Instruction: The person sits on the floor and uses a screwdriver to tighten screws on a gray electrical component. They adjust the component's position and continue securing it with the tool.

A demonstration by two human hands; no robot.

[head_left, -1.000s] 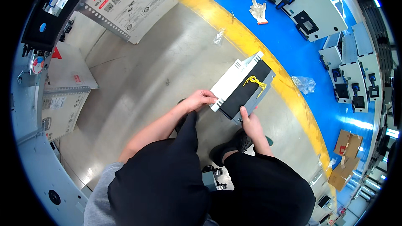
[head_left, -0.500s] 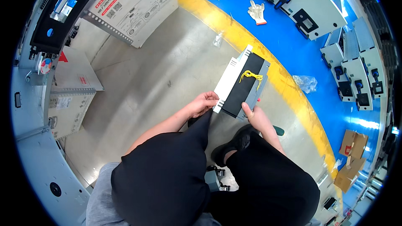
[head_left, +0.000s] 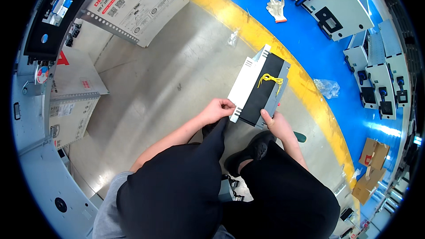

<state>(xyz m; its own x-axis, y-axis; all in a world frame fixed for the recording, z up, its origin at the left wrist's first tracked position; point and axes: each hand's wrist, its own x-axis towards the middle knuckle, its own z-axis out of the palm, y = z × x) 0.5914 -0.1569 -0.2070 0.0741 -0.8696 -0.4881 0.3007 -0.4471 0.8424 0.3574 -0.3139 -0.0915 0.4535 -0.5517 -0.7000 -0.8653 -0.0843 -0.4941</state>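
Above my shoes is a box-shaped electrical unit (head_left: pixel 267 92) with a black top, a grey side and a white slotted cover (head_left: pixel 246 75) along its left. A bundle of yellow cord (head_left: pixel 271 79) lies on the black face. My left hand (head_left: pixel 220 109) pinches the near-left corner of the white cover, fingertips pressed together. At the near-right corner, my right hand (head_left: pixel 279 125) grips the grey side with the thumb on top; its other fingers are hidden beneath. A dark green rounded thing (head_left: pixel 300 137), perhaps a tool handle, shows beside my right wrist.
Large grey-white cabinet panels (head_left: pixel 141 9) stand at the far left. A yellow floor stripe (head_left: pixel 305 86) borders blue flooring, which holds a work glove (head_left: pixel 276 9), clear plastic wrap (head_left: pixel 326 87), grey cabinets with black handles (head_left: pixel 325 6) and cardboard boxes (head_left: pixel 374 152).
The unit and both hands have shifted slightly right in the picture. Both hands keep their hold, and the surroundings have shifted a little with the view.
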